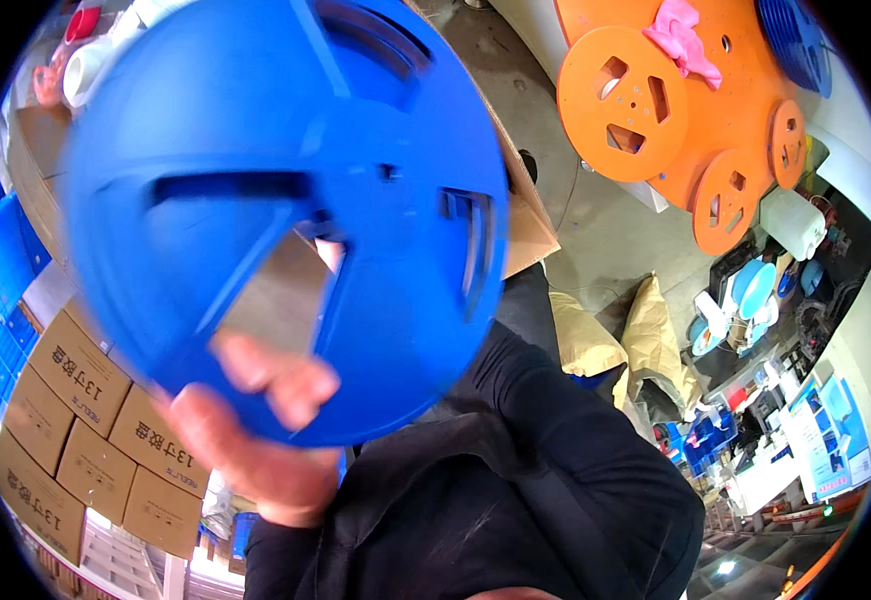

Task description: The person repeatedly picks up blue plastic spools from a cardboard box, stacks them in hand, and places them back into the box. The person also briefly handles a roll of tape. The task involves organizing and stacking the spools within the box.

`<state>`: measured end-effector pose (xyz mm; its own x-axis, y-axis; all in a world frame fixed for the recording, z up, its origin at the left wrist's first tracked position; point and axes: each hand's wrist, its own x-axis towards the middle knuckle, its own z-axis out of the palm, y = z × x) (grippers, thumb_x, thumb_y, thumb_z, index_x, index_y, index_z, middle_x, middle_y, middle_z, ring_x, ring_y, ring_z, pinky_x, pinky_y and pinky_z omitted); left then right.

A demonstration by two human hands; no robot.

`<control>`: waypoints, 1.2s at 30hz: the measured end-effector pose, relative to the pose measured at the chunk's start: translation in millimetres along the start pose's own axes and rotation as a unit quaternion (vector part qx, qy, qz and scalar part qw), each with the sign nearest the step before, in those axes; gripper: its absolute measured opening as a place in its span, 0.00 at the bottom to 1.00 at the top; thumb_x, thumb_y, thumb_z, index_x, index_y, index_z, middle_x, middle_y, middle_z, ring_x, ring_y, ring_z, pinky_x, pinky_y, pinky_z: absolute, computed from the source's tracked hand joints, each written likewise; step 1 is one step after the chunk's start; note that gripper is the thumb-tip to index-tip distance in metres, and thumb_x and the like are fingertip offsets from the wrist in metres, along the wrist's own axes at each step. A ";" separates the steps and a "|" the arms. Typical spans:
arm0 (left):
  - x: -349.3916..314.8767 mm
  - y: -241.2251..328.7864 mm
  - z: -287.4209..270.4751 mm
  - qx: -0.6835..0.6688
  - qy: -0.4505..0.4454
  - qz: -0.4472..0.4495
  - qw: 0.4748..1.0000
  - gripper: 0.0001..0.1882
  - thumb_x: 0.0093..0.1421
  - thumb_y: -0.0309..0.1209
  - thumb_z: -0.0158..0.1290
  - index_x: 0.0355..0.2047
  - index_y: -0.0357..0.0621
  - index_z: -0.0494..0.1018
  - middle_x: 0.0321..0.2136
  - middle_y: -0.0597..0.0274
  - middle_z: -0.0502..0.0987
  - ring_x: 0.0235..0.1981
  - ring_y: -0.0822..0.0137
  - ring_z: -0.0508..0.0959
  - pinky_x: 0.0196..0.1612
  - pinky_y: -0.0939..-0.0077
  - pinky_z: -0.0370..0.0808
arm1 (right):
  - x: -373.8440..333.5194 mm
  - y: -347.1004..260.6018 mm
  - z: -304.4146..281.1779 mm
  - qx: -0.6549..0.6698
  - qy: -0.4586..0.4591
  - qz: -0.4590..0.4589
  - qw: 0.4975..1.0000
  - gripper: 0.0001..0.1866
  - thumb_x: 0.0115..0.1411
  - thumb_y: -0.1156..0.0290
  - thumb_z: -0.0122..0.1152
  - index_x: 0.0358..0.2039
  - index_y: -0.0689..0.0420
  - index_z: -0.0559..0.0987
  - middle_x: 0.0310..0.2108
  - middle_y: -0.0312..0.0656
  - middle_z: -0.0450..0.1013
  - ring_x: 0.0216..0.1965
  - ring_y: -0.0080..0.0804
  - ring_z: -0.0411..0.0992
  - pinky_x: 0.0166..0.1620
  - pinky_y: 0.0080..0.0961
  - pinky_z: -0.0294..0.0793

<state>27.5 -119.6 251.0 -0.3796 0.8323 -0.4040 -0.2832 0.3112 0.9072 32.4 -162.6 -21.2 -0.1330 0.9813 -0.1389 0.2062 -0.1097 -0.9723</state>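
A large blue plastic reel point(396, 270), a round disc with wide cut-out windows and a small centre hole, fills the left and middle of the head view, tilted and slightly blurred. At its lower left edge, my left hand point(256, 430) is closed on the reel, with fingers curled beside the lower window. My right arm point(566, 410), in a black sleeve, runs behind the disc. A small patch of skin point(331, 252) shows through a window by the hub; most of my right hand is hidden there. Behind the reel stands an open cardboard box point(531, 230).
Brown cartons point(96, 465) are stacked at lower left. An orange table point(736, 115) at upper right carries orange discs point(623, 103), a pink cloth point(684, 40) and blue reels point(794, 45). Tan sacks point(656, 340) lie on the floor, near a cluttered black bench point(851, 270).
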 end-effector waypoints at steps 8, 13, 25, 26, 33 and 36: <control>45.2 -140.8 57.5 -0.032 -0.107 -0.027 0.993 0.22 0.68 0.28 0.40 0.61 0.42 0.52 0.33 0.54 0.71 0.23 0.66 0.72 0.42 0.53 0.78 | -9.7 15.1 33.6 -0.004 0.065 -0.071 0.995 0.34 0.56 0.78 0.53 0.63 0.62 0.54 0.56 0.59 0.62 0.58 0.50 0.63 0.58 0.38 0.65; 92.0 -207.5 76.9 -0.148 -0.139 -0.049 0.978 0.22 0.68 0.33 0.42 0.59 0.40 0.54 0.32 0.57 0.72 0.26 0.66 0.77 0.49 0.52 0.74 | -13.5 32.8 29.3 -0.007 0.059 -0.098 0.993 0.41 0.53 0.83 0.54 0.65 0.62 0.48 0.63 0.59 0.51 0.65 0.52 0.53 0.63 0.40 0.57; 155.8 -271.7 32.8 -0.180 -0.111 -0.141 0.967 0.23 0.67 0.36 0.44 0.60 0.44 0.55 0.31 0.59 0.72 0.26 0.64 0.78 0.49 0.54 0.75 | -50.0 29.9 -8.8 0.028 -0.086 0.112 0.990 0.31 0.57 0.77 0.55 0.62 0.54 0.63 0.47 0.47 0.68 0.41 0.44 0.70 0.43 0.29 0.72; 159.6 -271.5 32.1 -0.173 -0.116 -0.145 0.967 0.24 0.66 0.36 0.44 0.60 0.45 0.55 0.32 0.58 0.72 0.26 0.63 0.78 0.50 0.54 0.75 | -65.0 36.2 -25.7 -0.003 -0.081 0.065 0.995 0.27 0.56 0.78 0.55 0.58 0.55 0.67 0.45 0.47 0.70 0.40 0.44 0.71 0.42 0.31 0.72; 171.9 -283.9 36.6 -0.153 -0.170 -0.137 0.964 0.30 0.65 0.32 0.47 0.64 0.48 0.47 0.34 0.59 0.73 0.34 0.60 0.79 0.45 0.61 0.75 | -29.9 41.0 -164.2 -0.201 0.191 -0.028 0.961 0.24 0.51 0.73 0.63 0.49 0.60 0.69 0.48 0.50 0.66 0.50 0.46 0.66 0.52 0.39 0.65; 172.6 -282.0 33.6 -0.156 -0.165 -0.136 0.964 0.31 0.66 0.31 0.45 0.65 0.47 0.44 0.35 0.59 0.74 0.38 0.59 0.79 0.48 0.59 0.74 | 15.8 70.3 -160.2 -0.181 0.085 0.049 0.979 0.41 0.48 0.60 0.69 0.60 0.58 0.61 0.61 0.54 0.57 0.59 0.53 0.59 0.59 0.40 0.62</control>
<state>71.4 -48.4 -70.6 0.0330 0.8561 -0.5157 -0.6039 0.4283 0.6722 200.2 -129.5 -61.6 0.0616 0.9845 -0.1641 0.5437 -0.1710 -0.8217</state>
